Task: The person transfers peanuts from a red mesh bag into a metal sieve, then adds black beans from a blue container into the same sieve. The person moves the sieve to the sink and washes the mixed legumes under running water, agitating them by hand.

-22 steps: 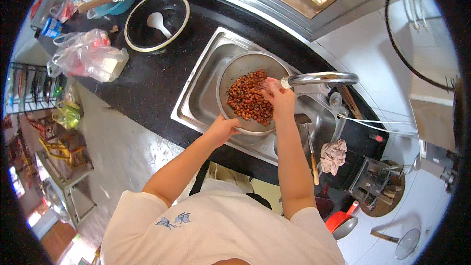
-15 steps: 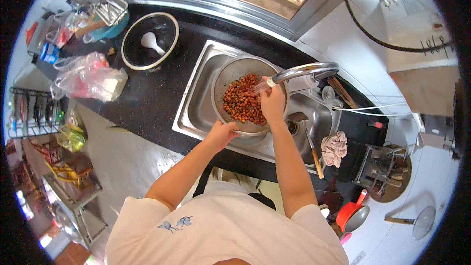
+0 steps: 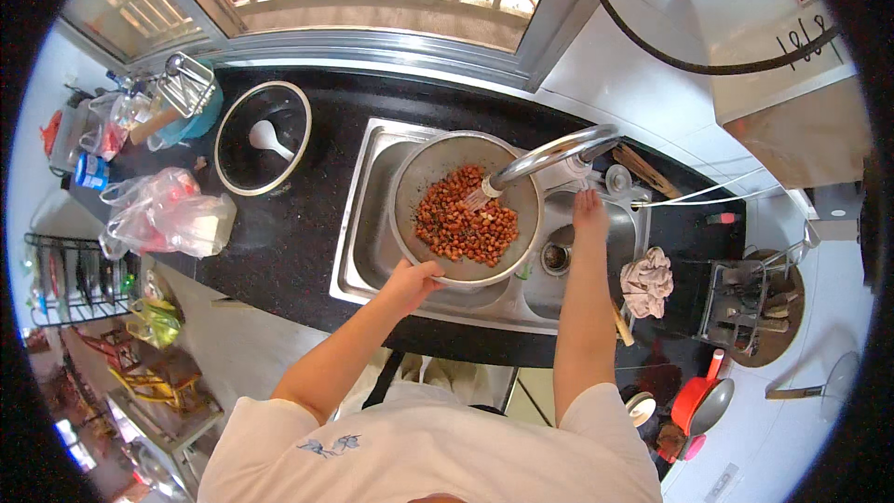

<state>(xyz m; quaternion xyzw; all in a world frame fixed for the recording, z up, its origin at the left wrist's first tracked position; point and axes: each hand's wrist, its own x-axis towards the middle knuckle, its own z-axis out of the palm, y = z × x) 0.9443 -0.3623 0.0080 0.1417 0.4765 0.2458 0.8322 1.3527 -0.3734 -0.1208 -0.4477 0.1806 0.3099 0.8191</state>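
A round metal bowl [image 3: 407, 208] rests over the left part of the double sink, holding reddish-brown kernels [image 3: 456, 224] that look like peanuts, mixed with dark bits. My left hand [image 3: 412, 287] grips the bowl's near rim, thumb on top. Above the bowl curves the chrome faucet [image 3: 549, 155], its outlet [image 3: 484, 192] over the kernels and a pale streak below it. My right hand [image 3: 589, 211] is over the right basin, close to the faucet's base. Its fingers look stretched out and nothing shows in them; whether they touch the faucet I cannot tell.
The steel sink [image 3: 350, 251] has a drain [image 3: 556, 258] in its right basin. A wooden-handled tool [image 3: 623, 324] lies partly under my right forearm, beside a crumpled cloth [image 3: 646, 281]. To the left stand a black basin [image 3: 233, 154] with a white spoon [image 3: 270, 138] and plastic bags [image 3: 158, 214].
My right hand has left the bowl and moved right, toward the faucet's base. The left hand keeps its hold on the rim. The view has shifted, showing more of the window.
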